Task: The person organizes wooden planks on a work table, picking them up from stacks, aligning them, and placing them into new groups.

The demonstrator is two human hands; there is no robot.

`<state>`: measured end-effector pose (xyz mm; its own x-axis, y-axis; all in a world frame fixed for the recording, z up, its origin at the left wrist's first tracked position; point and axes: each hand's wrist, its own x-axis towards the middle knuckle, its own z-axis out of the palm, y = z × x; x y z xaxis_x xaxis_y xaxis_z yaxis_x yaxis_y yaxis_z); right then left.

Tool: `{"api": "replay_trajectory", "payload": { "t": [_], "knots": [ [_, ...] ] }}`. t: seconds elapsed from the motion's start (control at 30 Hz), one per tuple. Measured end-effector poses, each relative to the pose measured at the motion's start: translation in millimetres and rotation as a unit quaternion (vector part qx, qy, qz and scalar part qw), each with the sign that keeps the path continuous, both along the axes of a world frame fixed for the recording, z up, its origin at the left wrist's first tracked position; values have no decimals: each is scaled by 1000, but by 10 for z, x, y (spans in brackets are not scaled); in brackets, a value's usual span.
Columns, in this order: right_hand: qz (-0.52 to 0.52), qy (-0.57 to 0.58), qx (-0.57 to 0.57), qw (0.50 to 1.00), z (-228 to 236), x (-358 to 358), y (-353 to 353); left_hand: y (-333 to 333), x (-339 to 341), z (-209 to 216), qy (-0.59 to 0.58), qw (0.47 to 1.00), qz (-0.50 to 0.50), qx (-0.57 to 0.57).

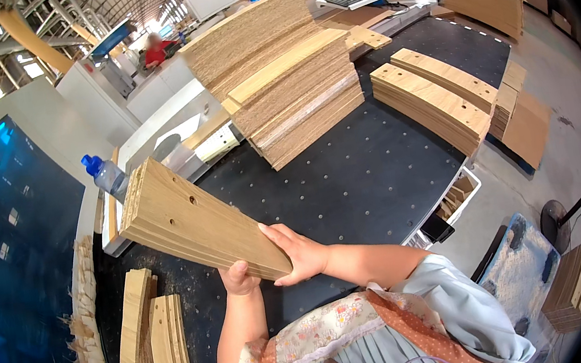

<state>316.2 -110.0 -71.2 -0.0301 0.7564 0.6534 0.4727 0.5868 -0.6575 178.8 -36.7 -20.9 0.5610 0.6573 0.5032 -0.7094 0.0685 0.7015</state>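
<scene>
I see the left hand (240, 279) and right hand (300, 254) clamp their grip on stacked boards (196, 219) over the black counter (322, 196).

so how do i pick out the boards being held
Start from the black dotted table and find the left hand and right hand at its near side. The pale board stack slants from them toward the upper left. Unlike the other stacks, it is in both hands.

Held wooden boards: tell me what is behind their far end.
A blue-capped clear bottle shows just beyond the far end of the held wooden boards. Whatever the boards cover, perhaps including the bottle's base, cannot be seen.
</scene>
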Motion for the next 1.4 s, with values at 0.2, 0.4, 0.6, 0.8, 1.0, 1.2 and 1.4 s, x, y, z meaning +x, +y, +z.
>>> {"api": "replay_trajectory", "payload": {
  "t": [0.2,0.4,0.6,0.8,1.0,1.2,1.4],
  "knots": [
    [-178,-42,86,979,154,-49,-275,-55,197,230,-14,996,-90,19],
    [-282,-106,87,950,283,28,-501,-136,525,388,-71,989,-126,31],
    [-306,-116,105,939,350,81,-582,-167,616,363,-112,983,-148,12],
    [-243,-104,108,958,375,209,-564,-210,551,349,-98,988,-116,7],
    [-204,-160,59,964,480,609,-750,-208,270,219,57,994,-58,78],
    [-160,-311,-93,932,597,1095,-1041,-438,-280,70,518,744,-344,246],
    [-56,-385,-189,901,459,1293,-1158,-596,-175,207,380,814,-238,369]
  ]
}}
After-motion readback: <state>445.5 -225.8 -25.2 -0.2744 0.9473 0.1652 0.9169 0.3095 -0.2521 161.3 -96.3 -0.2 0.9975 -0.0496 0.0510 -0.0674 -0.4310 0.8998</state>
